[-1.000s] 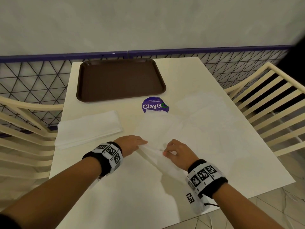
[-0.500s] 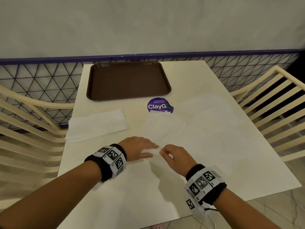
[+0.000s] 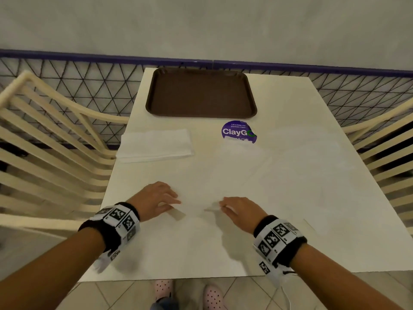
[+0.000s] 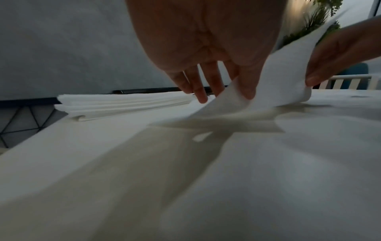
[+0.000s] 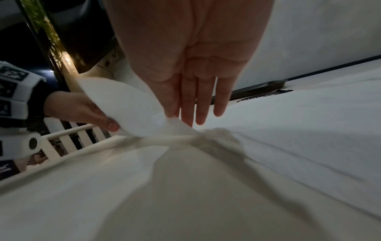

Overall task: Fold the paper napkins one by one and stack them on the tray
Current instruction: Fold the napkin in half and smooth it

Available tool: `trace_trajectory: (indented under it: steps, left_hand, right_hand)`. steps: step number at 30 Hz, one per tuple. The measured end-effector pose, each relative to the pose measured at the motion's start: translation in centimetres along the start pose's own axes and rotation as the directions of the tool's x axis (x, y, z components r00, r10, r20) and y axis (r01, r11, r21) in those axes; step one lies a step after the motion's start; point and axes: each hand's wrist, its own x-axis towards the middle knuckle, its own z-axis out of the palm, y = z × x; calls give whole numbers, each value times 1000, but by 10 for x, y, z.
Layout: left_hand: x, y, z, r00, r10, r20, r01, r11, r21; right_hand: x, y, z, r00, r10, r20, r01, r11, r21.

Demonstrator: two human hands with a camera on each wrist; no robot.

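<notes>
An unfolded white napkin (image 3: 243,173) lies spread on the white table, reaching from the purple sticker down to my hands. My left hand (image 3: 175,203) pinches its near edge between thumb and fingers, and my right hand (image 3: 221,205) pinches the same edge a little to the right. In the left wrist view the napkin (image 4: 284,76) curves up off the table between both hands; the right wrist view shows the napkin (image 5: 128,104) the same way. A stack of napkins (image 3: 154,145) sits at the left. The brown tray (image 3: 201,92) at the far end holds nothing.
A round purple sticker (image 3: 238,131) is stuck to the table in front of the tray, partly covered by the napkin. Cream slatted chairs (image 3: 51,139) stand on both sides. A wire mesh fence (image 3: 67,86) and a wall close off the far edge.
My hands have moved apart along the napkin's near edge, and the bunched paper between them has been drawn out flatter. The head view has shifted left.
</notes>
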Motion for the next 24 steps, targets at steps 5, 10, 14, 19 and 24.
trace_trajectory:
  steps: [5, 10, 14, 19, 24]
  left_hand:
    - [-15, 11, -10, 947, -258, 192, 267, 963, -24]
    - [-31, 16, -10, 920, -351, 173, 368, 926, -79]
    - [-51, 4, -12, 814, -568, 125, 578, 768, -276]
    - [-75, -15, -10, 638, -730, 243, 754, 531, -386]
    - [-82, -30, -15, 564, -770, 299, 778, 375, -504]
  right_hand:
    - [19, -21, -2, 998, -48, 32, 45, 993, 105]
    - [34, -48, 0, 994, -71, 85, 63, 994, 89]
    - [42, -55, 8, 970, -64, 234, 18, 981, 194]
    - [51, -48, 15, 957, -132, 258, 147, 988, -40]
    - [65, -44, 3, 989, -45, 144, 40, 999, 36]
